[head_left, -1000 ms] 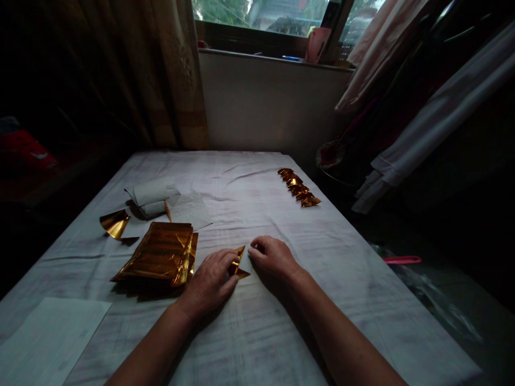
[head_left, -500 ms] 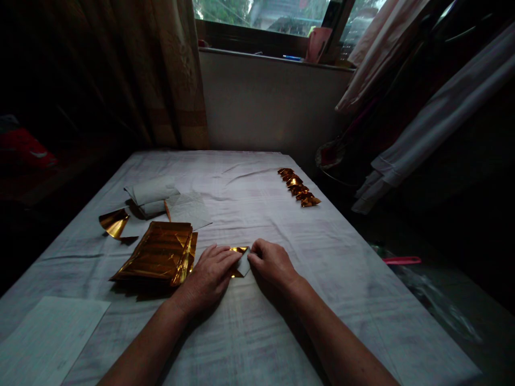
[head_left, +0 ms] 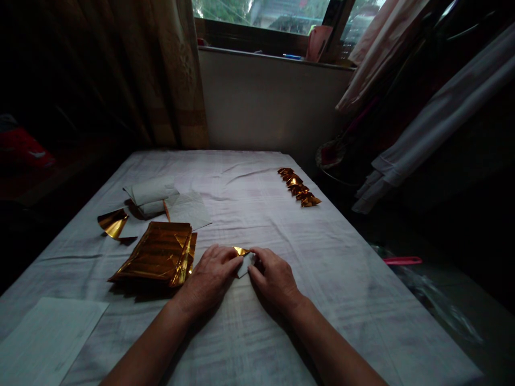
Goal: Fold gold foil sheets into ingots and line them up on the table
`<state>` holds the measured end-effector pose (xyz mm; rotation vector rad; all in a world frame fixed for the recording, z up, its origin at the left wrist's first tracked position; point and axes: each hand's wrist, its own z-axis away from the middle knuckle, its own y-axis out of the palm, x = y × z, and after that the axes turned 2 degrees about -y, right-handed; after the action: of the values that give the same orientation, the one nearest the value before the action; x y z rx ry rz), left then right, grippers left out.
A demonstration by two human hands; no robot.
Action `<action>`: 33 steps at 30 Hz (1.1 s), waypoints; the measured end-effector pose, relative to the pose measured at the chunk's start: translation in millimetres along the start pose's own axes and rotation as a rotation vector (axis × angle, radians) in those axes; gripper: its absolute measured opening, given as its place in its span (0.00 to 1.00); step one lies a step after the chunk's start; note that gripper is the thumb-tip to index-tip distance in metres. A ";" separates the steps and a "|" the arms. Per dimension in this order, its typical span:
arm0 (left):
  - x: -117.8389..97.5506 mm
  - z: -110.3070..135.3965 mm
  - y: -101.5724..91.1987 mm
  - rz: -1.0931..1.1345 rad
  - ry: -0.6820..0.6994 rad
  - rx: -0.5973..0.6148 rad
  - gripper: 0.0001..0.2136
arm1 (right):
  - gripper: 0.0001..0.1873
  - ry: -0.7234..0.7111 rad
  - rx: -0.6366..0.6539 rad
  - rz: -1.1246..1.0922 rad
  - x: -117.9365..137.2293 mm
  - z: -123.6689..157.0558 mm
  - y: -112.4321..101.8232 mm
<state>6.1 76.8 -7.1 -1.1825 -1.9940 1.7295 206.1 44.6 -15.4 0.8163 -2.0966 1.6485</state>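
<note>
Between my hands, on the cloth-covered table, lies a small partly folded sheet of gold foil paper [head_left: 244,266] with its pale side showing and a gold edge at the back. My left hand [head_left: 214,272] grips its left side, thumb on top. My right hand [head_left: 274,272] pinches the right edge between thumb and fingers. The fingertips hide parts of the sheet. Just left of my left hand sits a thick stack of gold foil paper [head_left: 155,254]. A row of folded gold pieces [head_left: 298,187] stands near the table's right edge.
Behind the stack lie crumpled grey-white wrapping paper [head_left: 151,192] and a curled gold scrap [head_left: 113,222]. A white sheet [head_left: 52,338] rests at the near left. Beyond the table are a curtain [head_left: 177,80], a pink cup [head_left: 318,43] on the sill and hanging clothes [head_left: 396,153].
My right hand's fingers have spread forward over the sheet's right edge, and my left thumb has shifted onto it. Less of the sheet shows, with its gold back edge raised.
</note>
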 end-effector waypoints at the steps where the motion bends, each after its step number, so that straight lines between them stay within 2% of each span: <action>1: 0.1 0.0 0.7 -0.002 -0.009 -0.009 0.16 | 0.20 -0.010 0.001 -0.007 0.1 0.3 -0.4; 8: 9.3 4.5 10.7 -0.012 0.040 -0.021 0.19 | 0.20 -0.095 -0.075 -0.082 0.5 2.9 -0.2; 14: 10.0 4.5 11.4 0.036 0.044 -0.012 0.18 | 0.14 -0.119 -0.103 -0.036 0.1 4.4 3.4; 18: 9.1 5.0 11.5 0.061 0.038 -0.025 0.18 | 0.14 -0.190 -0.135 0.004 1.2 5.0 5.5; 22: 10.6 5.7 12.4 0.094 0.047 -0.040 0.18 | 0.14 -0.228 -0.105 0.058 2.1 5.8 5.5; 26: 12.4 6.0 13.8 0.107 0.065 -0.068 0.17 | 0.14 -0.179 -0.132 0.134 -0.5 6.6 0.7; 29: 12.0 6.0 13.9 0.114 0.065 -0.079 0.17 | 0.13 -0.106 -0.095 0.166 -1.6 7.3 -3.5; 33: 9.1 5.1 11.4 0.115 0.051 -0.052 0.16 | 0.13 -0.072 -0.096 0.072 -1.6 8.1 -2.9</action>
<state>1.6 79.2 -21.7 -1.3687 -1.9888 1.6912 209.7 36.7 -16.3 0.7893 -2.2606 1.5621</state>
